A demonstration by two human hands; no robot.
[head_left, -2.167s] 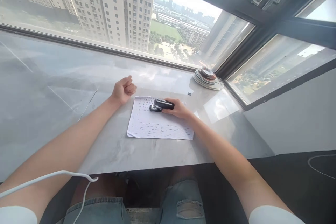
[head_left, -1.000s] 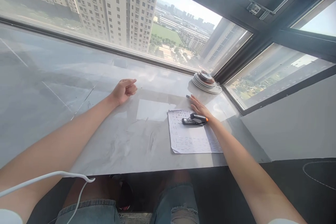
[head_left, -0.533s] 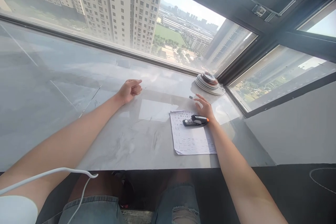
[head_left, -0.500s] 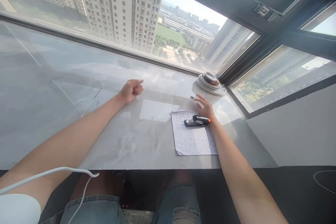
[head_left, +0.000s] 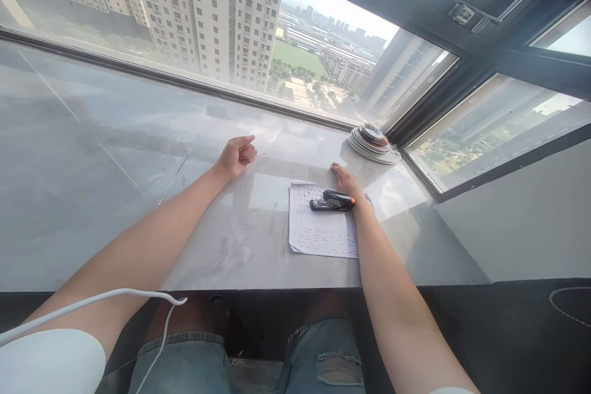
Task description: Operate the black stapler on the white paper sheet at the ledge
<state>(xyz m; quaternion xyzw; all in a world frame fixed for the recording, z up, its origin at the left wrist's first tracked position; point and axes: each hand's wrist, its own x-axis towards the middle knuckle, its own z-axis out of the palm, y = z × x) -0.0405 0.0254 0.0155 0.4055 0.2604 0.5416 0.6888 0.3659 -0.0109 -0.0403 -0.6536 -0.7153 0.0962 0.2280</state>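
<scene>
My left hand [head_left: 237, 156] is closed in a loose fist above the marble sill, thumb over the curled fingers. Whatever it may hold is hidden. On the other side, my right hand [head_left: 347, 181] reaches past the top of some printed paper sheets [head_left: 323, 237]. Its fingers come together at a small dark strip [head_left: 333, 165], mostly covered by the fingertips. A black stapler [head_left: 331, 201] with an orange end lies on the sheets, right against my right wrist. My right forearm covers the right edge of the paper.
A stack of round discs or lids [head_left: 372, 144] sits in the window corner. The pale marble sill [head_left: 231, 246] ends at a front edge above my knees. A white cable [head_left: 92, 301] crosses my left forearm. Dark window frames [head_left: 397, 129] border the sill.
My right hand has moved left, its spread fingers closing over the small dark strip. The paper and stapler have shifted left along with the wrist. My left hand stays nearly in place.
</scene>
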